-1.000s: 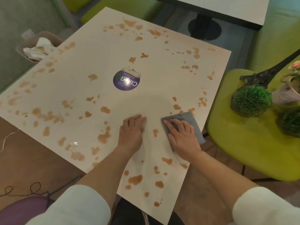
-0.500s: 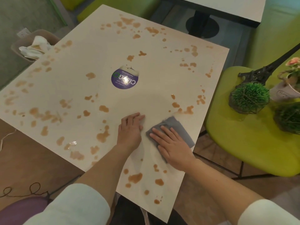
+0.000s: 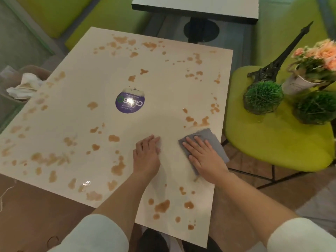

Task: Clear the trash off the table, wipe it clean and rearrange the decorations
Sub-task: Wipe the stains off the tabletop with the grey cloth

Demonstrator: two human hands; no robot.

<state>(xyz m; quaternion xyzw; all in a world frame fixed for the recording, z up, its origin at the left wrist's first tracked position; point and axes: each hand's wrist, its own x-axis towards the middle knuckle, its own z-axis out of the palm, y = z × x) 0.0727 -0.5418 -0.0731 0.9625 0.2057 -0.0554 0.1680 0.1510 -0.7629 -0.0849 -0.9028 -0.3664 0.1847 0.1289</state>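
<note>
Trash looks cleared, wiping barely started — right hand (image 3: 205,157) flat, fingers straight, pressing the grey cloth (image 3: 211,142) at the counter's (image 3: 163,84) 4 o'clock, left hand (image 3: 145,155) flat beside it, brown stains (image 3: 116,168) everywhere, decorations (image 3: 263,96) parked on the chair (image 3: 272,142) at 3 o'clock

A round purple sticker (image 3: 130,102) on the table (image 3: 163,84) bears upside-down white lettering, too glared to read
</note>
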